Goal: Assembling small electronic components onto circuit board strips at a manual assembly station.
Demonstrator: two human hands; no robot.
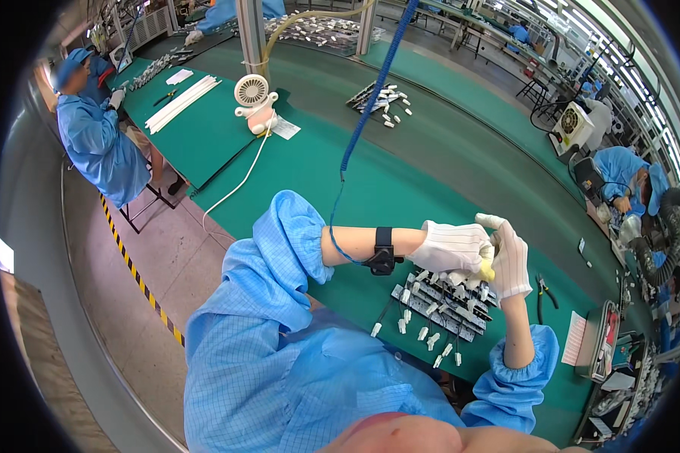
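Observation:
My left hand (452, 248), in a white striped glove with a yellowish fingertip, is closed and meets my right hand (511, 259) above the bench. My right hand, gloved alike, is bent with its thumb and fingers drawn together at the left fingertips. Whatever they pinch is too small and covered to make out. Right below them lies a stack of dark strips (461, 321) carrying small white parts. Short dark wires run from the strips to white plug connectors (433, 341) along the near side. A black band (384, 249) circles my left wrist, joined to a blue coiled cord (363, 124).
Black-and-yellow pliers (544, 298) lie right of my right hand, near a metal bin (603, 340). A small fan (251, 92) with a white cable stands beyond my left arm. More connector parts (385, 102) lie on the far belt. Co-workers (102, 143) sit at both sides.

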